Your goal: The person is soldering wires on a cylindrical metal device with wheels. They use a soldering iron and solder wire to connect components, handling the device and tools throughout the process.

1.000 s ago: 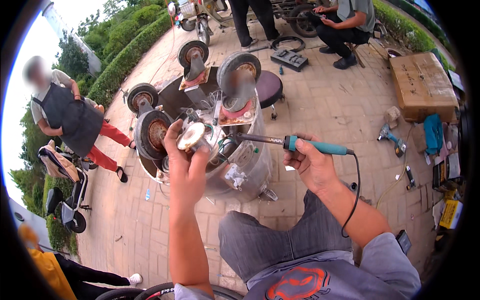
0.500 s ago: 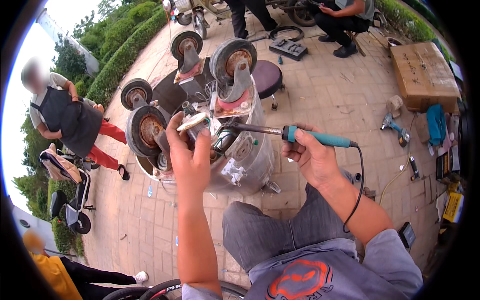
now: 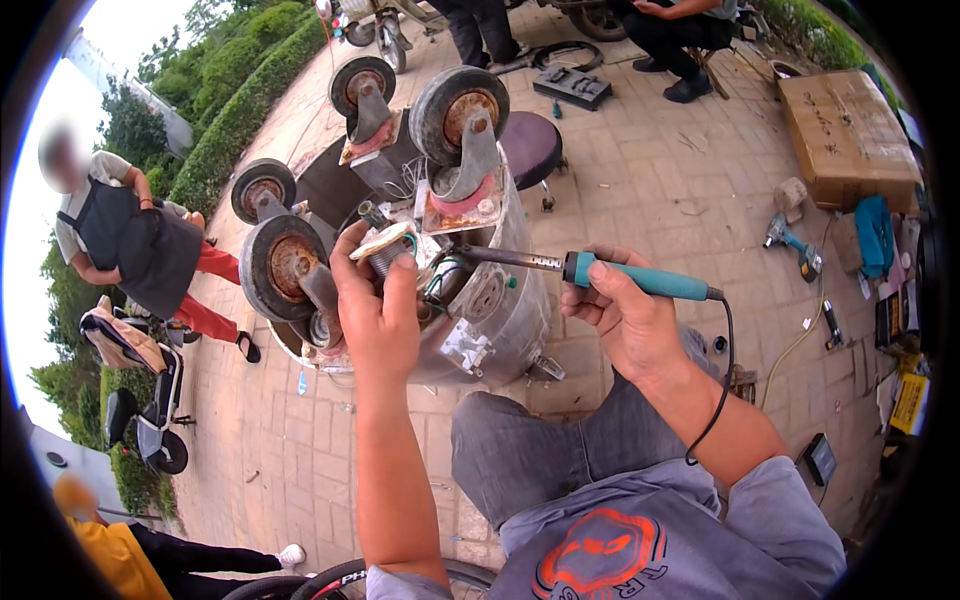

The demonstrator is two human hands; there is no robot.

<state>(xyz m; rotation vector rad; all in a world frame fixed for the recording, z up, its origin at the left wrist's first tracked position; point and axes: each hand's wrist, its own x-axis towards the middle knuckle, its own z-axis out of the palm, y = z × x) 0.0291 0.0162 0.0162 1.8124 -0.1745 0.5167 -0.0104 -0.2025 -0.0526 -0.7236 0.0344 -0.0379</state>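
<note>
My left hand [image 3: 378, 320] is closed around a small spool of solder wire [image 3: 383, 243] with a pale round flange. My right hand [image 3: 635, 325] grips a soldering iron [image 3: 655, 282] by its teal handle, and a black cord trails from its end. The iron's metal shaft points left, its tip among thin wires [image 3: 445, 276] just right of the spool; whether it touches one is too small to tell. These wires lie in an upturned round metal machine body [image 3: 510, 345] with rusty caster wheels [image 3: 462, 118] pointing up.
A purple round stool [image 3: 530, 150] stands behind the machine. On the right are a cardboard box [image 3: 850, 140], a teal cordless drill [image 3: 793, 245] and a yellow cable. A person in an apron [image 3: 135, 235] stands at left, near a parked scooter [image 3: 150, 420]. Others are at the back.
The view has shifted slightly, moving the machine a little left in the picture. Both hands keep their holds, and the iron's tip stays by the wires.
</note>
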